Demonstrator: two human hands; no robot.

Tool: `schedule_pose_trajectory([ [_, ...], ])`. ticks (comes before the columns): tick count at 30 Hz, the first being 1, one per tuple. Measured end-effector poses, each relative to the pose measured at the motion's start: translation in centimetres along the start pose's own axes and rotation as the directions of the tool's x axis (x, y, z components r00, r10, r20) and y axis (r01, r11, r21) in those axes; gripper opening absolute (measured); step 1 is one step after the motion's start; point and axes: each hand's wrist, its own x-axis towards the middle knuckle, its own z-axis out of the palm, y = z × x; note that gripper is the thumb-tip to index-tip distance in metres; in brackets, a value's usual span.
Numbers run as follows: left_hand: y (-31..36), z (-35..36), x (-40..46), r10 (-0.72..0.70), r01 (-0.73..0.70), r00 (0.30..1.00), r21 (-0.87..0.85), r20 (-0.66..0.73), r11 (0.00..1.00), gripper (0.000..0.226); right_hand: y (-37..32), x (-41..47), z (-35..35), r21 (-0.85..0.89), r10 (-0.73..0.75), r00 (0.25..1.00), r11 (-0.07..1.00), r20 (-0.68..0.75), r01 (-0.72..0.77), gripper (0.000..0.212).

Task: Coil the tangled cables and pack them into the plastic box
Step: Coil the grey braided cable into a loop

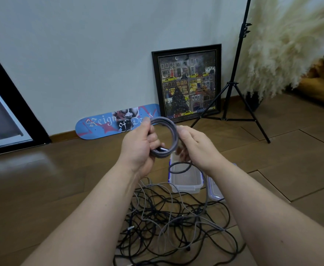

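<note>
Floor: wood planks, carrying everything below.
Tangle of cables: black and grey, loose on the floor at 6 o'clock.
Plastic box: clear, open, just beyond the tangle, centre; its lid touching at 3 o'clock.
Left hand: fingers curled round the coil's left side.
Right hand: fingers curled on the coil's right side.
Grey cable coil: held above the box, one loop hanging over it.
</note>
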Motion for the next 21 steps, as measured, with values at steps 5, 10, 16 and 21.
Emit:
schedule_pose_trajectory([
  [5, 0.3, -0.9, 0.7, 0.087, -0.098, 0.989, -0.082, -0.123, 0.992, 0.038, 0.3, -0.2, -1.1, -0.065, 0.210, 0.971, 0.977, 0.111, -0.204, 0.005],
  [10, 0.5, -1.0, 0.9, 0.124, -0.134, 0.983, -0.071, -0.133, 0.988, 0.039, 0.7, -0.7, -1.3, -0.323, 0.268, 0.948, 0.925, 0.175, -0.202, 0.021],
  [16, 1.1, -2.3, 1.2, 0.197, -0.199, 0.968, 0.004, -0.153, 0.980, 0.037, 0.7, -0.6, -1.5, -0.539, 0.194, 0.980, 0.831, 0.050, -0.137, 0.018],
  [21, 1.8, -3.4, 1.2, 0.200, -0.196, 0.978, 0.055, -0.061, 0.979, 0.039, 0.0, -0.2, -2.3, -0.098, 0.248, 0.958, 0.960, -0.145, -0.263, 0.020],
])
